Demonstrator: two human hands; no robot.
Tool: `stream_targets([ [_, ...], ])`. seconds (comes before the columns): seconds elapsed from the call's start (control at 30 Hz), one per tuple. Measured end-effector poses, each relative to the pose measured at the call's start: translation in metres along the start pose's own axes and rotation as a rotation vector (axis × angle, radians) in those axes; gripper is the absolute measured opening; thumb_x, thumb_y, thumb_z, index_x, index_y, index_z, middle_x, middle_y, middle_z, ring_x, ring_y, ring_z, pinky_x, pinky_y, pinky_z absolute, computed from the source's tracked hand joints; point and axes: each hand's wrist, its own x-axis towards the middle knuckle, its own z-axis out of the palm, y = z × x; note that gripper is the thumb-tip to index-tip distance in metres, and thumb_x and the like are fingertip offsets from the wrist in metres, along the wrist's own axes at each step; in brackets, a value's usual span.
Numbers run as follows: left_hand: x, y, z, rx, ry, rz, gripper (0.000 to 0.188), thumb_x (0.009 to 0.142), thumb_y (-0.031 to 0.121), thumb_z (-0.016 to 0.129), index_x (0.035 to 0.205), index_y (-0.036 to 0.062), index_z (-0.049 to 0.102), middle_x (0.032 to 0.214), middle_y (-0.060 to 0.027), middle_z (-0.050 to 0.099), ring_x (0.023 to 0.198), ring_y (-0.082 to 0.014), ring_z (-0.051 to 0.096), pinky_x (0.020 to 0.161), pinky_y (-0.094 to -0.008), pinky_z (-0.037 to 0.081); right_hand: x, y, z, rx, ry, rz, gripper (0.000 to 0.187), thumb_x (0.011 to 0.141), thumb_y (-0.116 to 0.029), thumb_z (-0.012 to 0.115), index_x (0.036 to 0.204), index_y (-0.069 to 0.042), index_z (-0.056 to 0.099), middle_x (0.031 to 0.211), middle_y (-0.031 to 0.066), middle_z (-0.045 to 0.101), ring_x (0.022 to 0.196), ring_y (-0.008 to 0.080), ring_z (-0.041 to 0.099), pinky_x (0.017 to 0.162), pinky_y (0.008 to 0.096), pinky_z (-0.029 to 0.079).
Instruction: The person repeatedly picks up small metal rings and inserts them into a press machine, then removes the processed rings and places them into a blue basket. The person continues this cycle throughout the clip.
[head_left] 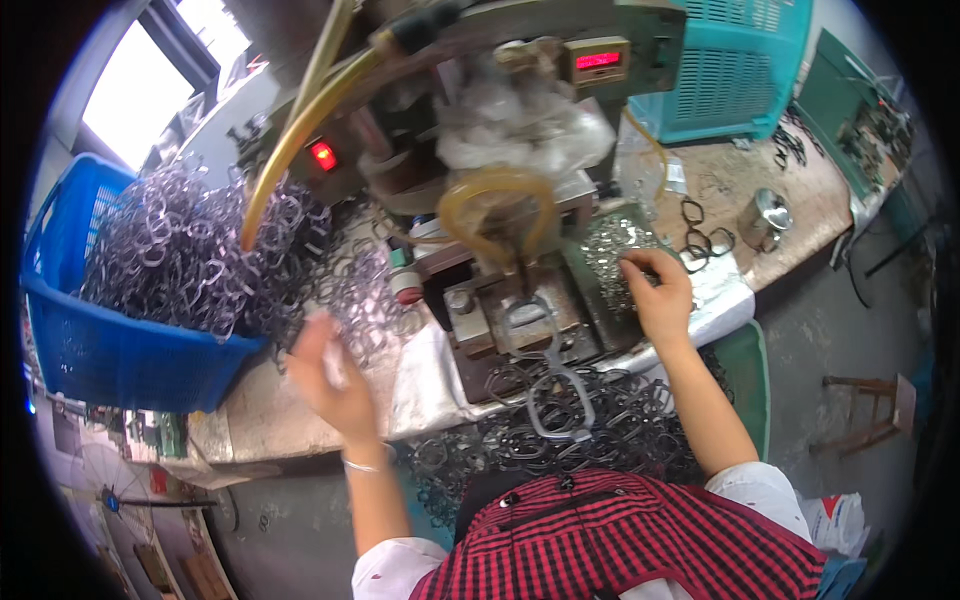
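Observation:
My left hand [335, 385] is blurred by motion beside the heap of spectacle frames on the bench; its thumb and fingers look apart, and I see nothing held. My right hand [662, 300] is at the edge of a tray of small shiny metal parts [615, 245]. Its thumb and fingertips are pinched together, and whatever lies between them is too small to name. Between the hands, a translucent grey spectacle frame [588, 397] rests with one rim on the metal fixture [480, 325] of a bench machine. Its other rim hangs over the front edge.
A blue basket [150, 350] heaped with spectacle frames [190, 250] stands at left. Many dark frames [500, 430] fill a green bin [755, 380] below the bench edge. Yellow hoses [290, 150] arch over the machine. A metal cup [768, 215] and a turquoise crate [735, 75] stand right.

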Motion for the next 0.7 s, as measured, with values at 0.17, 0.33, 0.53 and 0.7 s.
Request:
stream_targets([
  [0.17,-0.012,-0.162,0.012,0.238,-0.348,0.142,0.044,0.081,-0.007,0.059,0.122,0.0061,0.066,0.116,-0.0129,0.069,0.105,-0.0333,0.063,0.099,-0.0452,0.043,0.002,-0.008,0.011,0.078,-0.037,-0.002,0.012,0.084,-0.005,0.071,0.094,-0.003,0.074,0.091,0.0105,0.072,0.087,0.0238,0.069,0.079,0.0319,0.052],
  [0.33,-0.071,-0.182,0.024,0.179,-0.457,0.020,0.048,0.078,-0.009,0.062,0.124,0.0058,0.066,0.094,-0.0138,0.069,0.088,-0.0335,0.061,0.085,-0.0428,0.048,-0.013,-0.001,-0.008,-0.025,-0.015,0.038,0.012,0.082,-0.004,0.070,0.094,-0.003,0.075,0.090,0.0116,0.072,0.085,0.0252,0.068,0.077,0.0327,0.052],
  [0.53,-0.079,-0.128,0.036,-0.200,-0.242,-0.400,0.042,0.085,-0.007,0.066,0.126,0.0020,0.064,0.090,-0.0059,0.065,0.085,-0.0186,0.063,0.080,-0.0335,0.051,-0.014,-0.040,-0.011,0.067,-0.133,-0.101,0.014,0.079,-0.004,0.070,0.092,-0.005,0.076,0.090,0.0120,0.072,0.085,0.0288,0.068,0.079,0.0368,0.052],
  [0.7,-0.060,-0.095,0.054,-1.014,-0.035,-0.883,0.044,0.097,0.000,0.056,0.141,0.0056,0.051,0.097,-0.0031,0.059,0.088,-0.0155,0.059,0.085,-0.0315,0.052,0.000,-0.086,0.030,0.330,-0.230,-0.129,0.028,0.080,-0.005,0.071,0.108,-0.001,0.068,0.093,0.0114,0.070,0.088,0.0233,0.069,0.081,0.0328,0.052],
])
